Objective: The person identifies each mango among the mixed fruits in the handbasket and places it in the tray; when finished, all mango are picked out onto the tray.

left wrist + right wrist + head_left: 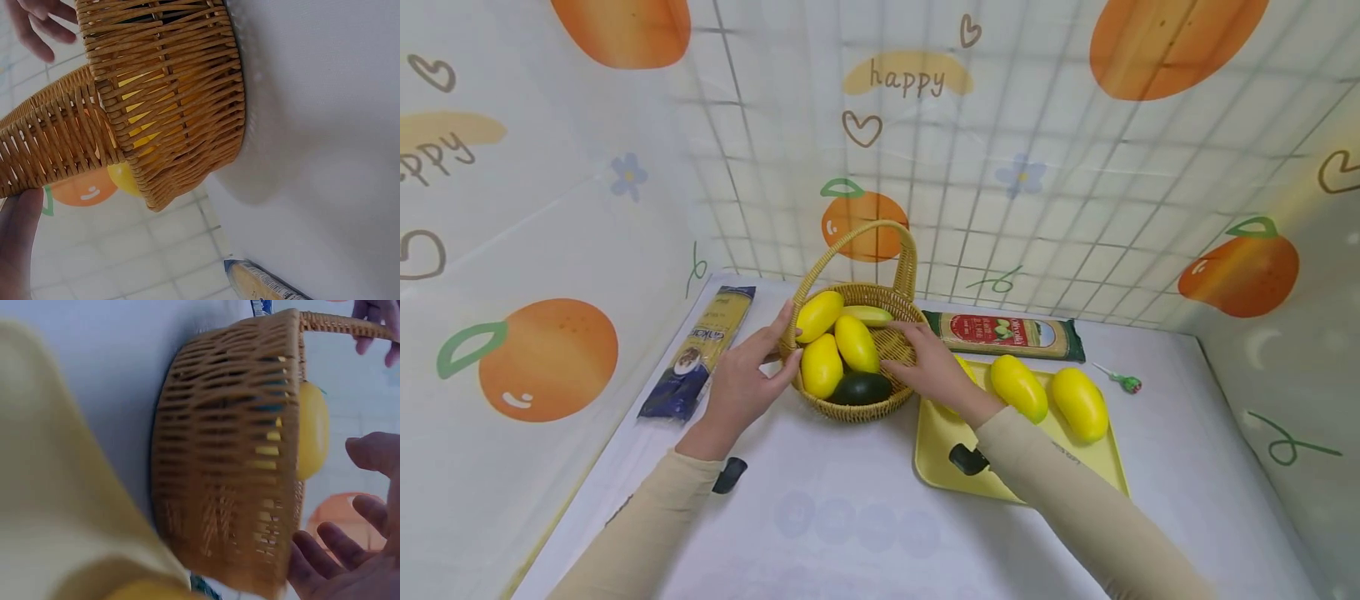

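Observation:
A wicker basket (850,410) with a tall arched handle (857,232) stands left of the tray. In it lie several yellow mangoes (822,367), a dark green oval fruit (861,389) and a long yellow-green piece (867,316). My left hand (748,367) pinches the foot of the handle between thumb and fingers, at the basket's left side. Over the basket's right side is my right hand (936,367), its fingers spread and holding nothing. The right wrist view shows that hand's fingertips (306,550) right at the wicker rim.
A yellow tray (940,471) bearing mangoes (1078,404) sits at the right, partly under my right sleeve. Behind it lies a green-and-red packet (1007,335), with a wrapped lollipop (1129,383) beside it. A blue-and-gold packet (700,354) lies at the left. A printed curtain (940,175) closes the back.

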A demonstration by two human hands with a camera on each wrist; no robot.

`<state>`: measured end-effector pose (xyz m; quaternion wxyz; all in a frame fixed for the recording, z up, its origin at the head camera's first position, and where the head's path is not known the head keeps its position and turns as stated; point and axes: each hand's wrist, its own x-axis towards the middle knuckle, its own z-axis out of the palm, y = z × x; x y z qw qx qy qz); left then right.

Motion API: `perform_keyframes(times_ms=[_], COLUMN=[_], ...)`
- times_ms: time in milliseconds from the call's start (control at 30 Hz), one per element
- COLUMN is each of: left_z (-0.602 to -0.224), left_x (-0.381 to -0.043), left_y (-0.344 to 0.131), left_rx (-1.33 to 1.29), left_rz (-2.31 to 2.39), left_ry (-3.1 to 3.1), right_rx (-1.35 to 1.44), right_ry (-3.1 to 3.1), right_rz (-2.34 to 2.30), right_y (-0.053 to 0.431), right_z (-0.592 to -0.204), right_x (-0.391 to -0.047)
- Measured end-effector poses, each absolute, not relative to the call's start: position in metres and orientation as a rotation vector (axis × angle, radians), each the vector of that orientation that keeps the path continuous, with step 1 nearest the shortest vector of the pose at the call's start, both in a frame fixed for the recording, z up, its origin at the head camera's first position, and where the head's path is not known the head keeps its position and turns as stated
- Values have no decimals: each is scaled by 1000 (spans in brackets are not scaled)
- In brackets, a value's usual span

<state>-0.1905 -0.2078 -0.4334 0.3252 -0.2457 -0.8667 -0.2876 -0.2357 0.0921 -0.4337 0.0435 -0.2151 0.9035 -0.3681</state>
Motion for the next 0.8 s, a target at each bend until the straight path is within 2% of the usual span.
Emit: perform_keyframes(times_ms=[367,800], left_z=[-433,-432], left_x=[-190,-189], left_y=[-208,-207], left_rx=[-645,-635], left_rz=[-758,-765], left_ry=[-2272,-2284], right_rx=[-562,-440], right_ry=[2738,2649], right_rz=[-1096,-1007], right_y=[52,33], right_z=[-450,-463], right_x=[-261,-279])
